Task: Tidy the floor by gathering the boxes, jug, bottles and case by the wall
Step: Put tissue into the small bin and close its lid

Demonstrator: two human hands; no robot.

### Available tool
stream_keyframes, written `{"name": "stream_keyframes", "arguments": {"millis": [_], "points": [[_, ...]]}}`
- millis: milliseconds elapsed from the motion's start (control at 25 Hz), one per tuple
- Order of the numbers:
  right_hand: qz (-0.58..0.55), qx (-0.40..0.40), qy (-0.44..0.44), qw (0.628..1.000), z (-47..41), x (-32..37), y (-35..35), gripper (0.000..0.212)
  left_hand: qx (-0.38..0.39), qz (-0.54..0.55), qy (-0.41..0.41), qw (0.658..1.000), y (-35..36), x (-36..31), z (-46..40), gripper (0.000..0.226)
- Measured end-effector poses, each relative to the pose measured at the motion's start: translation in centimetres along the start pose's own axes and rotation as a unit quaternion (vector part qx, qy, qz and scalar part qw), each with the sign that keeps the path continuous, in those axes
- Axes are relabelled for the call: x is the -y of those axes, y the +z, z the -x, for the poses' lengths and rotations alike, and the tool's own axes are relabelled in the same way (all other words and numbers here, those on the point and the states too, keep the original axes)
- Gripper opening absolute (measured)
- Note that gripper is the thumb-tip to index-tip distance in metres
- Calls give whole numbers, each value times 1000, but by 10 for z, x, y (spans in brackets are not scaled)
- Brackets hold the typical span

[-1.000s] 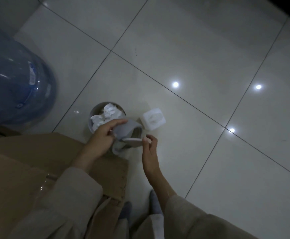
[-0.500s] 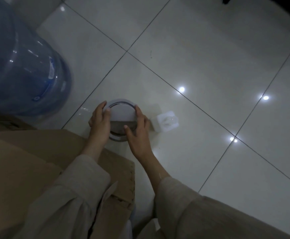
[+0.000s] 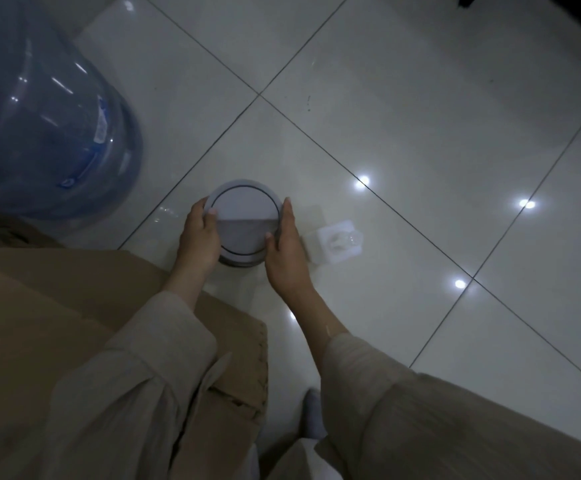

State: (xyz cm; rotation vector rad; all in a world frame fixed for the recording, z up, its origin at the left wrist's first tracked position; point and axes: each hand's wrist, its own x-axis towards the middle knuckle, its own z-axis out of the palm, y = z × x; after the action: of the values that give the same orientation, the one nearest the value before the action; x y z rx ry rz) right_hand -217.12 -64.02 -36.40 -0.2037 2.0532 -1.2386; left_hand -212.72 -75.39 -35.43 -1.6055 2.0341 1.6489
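Seen from above in dim light, a person's left hand (image 3: 199, 237) and right hand (image 3: 288, 247) press against opposite sides of a small round bin (image 3: 244, 221) with a swing lid, standing on the glossy tiled floor (image 3: 403, 98). A small white box (image 3: 337, 244) sits just right of the bin. A big blue water jug (image 3: 47, 119) stands at upper left, above a cardboard box (image 3: 74, 306).

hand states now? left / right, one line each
Left hand: closed on the left rim of the round bin lid.
Right hand: closed on the lid's right rim.
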Motion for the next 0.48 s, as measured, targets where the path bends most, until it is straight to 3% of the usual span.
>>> {"name": "stream_keyframes", "arguments": {"millis": [240, 480], "points": [[8, -37, 0, 999, -1, 3, -6, 48, -37, 114, -65, 991, -5, 6, -15, 34], [-7, -44, -3, 999, 6, -3, -4, 51, -25, 115, -65, 991, -4, 7, -11, 35]]}}
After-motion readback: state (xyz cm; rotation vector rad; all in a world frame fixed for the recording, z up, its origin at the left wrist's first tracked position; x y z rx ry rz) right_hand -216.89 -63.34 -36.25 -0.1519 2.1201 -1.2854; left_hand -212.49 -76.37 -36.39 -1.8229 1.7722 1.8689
